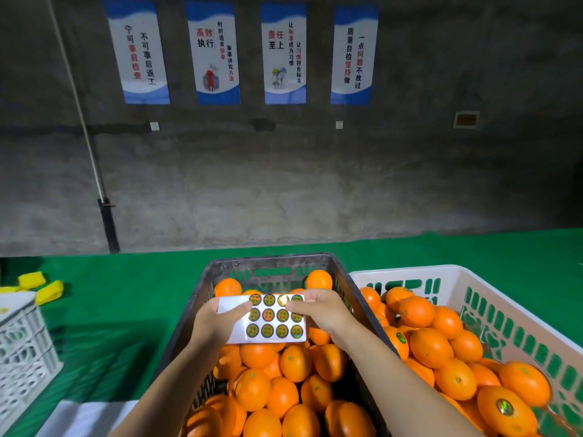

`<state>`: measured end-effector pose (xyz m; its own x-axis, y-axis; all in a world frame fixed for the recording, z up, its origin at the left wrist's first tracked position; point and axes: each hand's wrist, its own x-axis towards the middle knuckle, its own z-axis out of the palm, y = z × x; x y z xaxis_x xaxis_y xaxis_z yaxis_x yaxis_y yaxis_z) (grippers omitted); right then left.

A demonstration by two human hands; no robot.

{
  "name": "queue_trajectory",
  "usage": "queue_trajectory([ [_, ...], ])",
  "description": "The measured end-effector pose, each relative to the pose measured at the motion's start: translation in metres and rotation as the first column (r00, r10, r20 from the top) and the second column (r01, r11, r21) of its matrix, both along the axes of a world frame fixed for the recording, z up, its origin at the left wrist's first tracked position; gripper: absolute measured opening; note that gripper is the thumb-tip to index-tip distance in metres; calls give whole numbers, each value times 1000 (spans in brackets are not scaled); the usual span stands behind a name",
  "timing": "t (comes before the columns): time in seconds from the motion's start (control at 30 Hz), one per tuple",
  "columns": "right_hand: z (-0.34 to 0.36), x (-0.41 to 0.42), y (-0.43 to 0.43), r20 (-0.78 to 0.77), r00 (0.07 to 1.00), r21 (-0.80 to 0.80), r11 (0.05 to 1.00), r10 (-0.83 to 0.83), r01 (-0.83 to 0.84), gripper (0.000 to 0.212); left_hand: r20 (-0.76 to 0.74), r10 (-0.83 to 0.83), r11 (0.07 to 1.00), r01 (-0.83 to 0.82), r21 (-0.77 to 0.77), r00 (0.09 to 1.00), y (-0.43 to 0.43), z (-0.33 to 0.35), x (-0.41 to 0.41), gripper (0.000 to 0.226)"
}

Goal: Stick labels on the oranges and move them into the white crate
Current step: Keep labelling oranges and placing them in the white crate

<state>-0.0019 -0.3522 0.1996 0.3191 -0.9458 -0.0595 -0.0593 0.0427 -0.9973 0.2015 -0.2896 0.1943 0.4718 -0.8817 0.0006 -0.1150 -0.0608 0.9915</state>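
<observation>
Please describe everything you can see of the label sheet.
The label sheet is a white, glossy rectangle carrying twelve round holographic stickers in three rows of four; its left strip is bare. It is held above the dark crate of oranges. The left hand grips its left edge, the right hand pinches its upper right.

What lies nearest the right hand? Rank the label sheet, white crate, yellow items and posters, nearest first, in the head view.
1. Label sheet: pinched by the right hand.
2. White crate: just to its right.
3. Yellow items: far off to the left.
4. Posters: up on the wall beyond.
</observation>
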Motion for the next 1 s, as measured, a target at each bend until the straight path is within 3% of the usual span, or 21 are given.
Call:
queue_trajectory([
  [0.13,-1,1,0,17,1000,-9,1000,-16,16,12,15,13,1000,-13,-19,1000,-1,0,-1,21],
  [0.3,-2,1,0,57,996,-21,998,-62,63,33,-23,-21,1000,21,-13,1000,-1,2,-4,25],
  [0.47,-2,3,-2,187,979,73,993,77,-92,30,-52,-43,998,41,-45,998,-2,2,-5,30],
  [0.7,-3,2,-2,207,977,78,994,61,-78,25,-304,-235,972,229,-57,923,-3,5,-5,43],
  [1.0,0,4,-1,220,969,91,986,116,-139,28,-199,-86,995,74,-63,976,-8,-2,-3,25],
])
